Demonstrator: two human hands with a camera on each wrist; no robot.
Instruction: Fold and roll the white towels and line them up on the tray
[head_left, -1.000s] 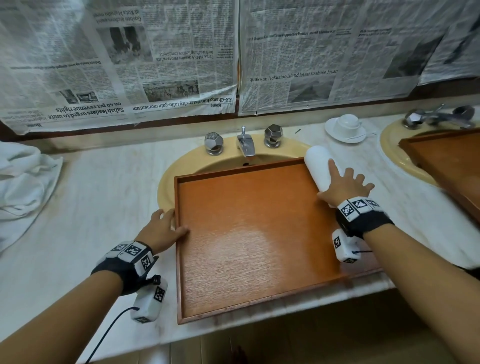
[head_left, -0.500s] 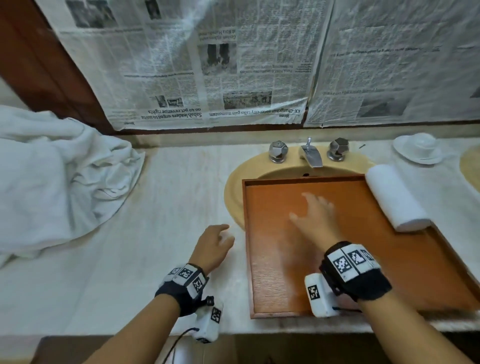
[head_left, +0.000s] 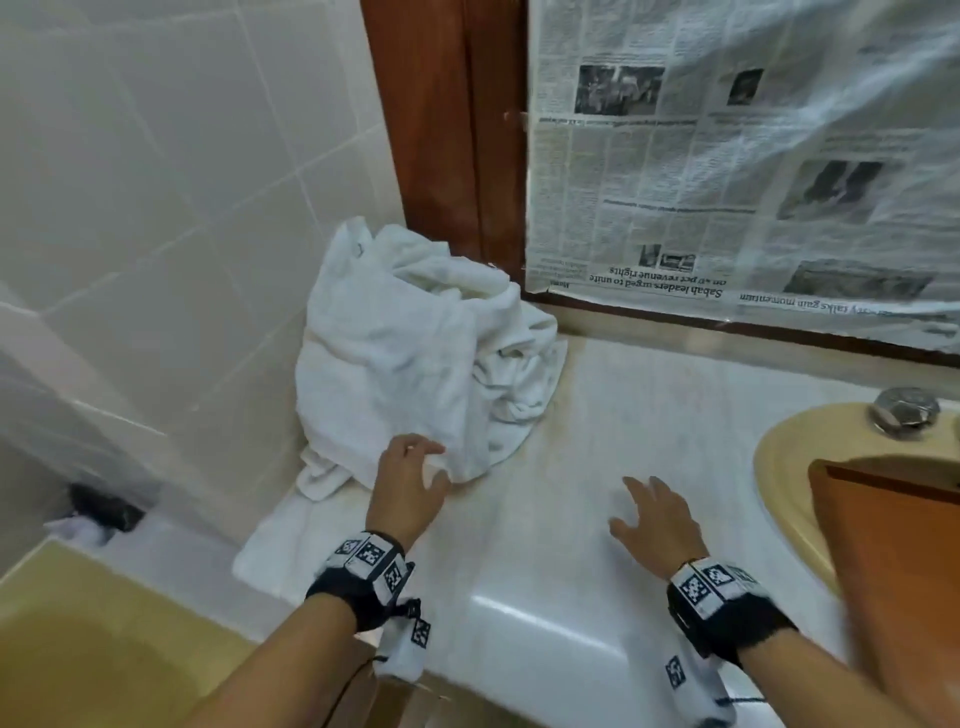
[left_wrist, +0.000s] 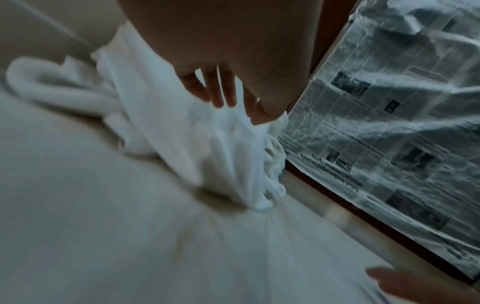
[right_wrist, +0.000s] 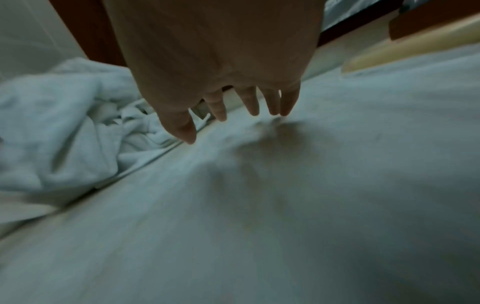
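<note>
The left hand, fingers spread and holding nothing, reaches the near edge of the crumpled white towels heaped far left, likely to pick one, while the right hand hovers splayed over the counter, the tray lying right.

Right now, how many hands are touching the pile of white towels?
1. The left hand touches the towel pile's near edge; the right hand is apart, over the bare counter.

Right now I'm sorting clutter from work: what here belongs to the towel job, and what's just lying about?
Job:
- heap of white towels
- wooden tray
- left hand, at the heap's edge
- right hand, open over the counter

Lying about:
- newspaper
- tap knob
- basin
</note>
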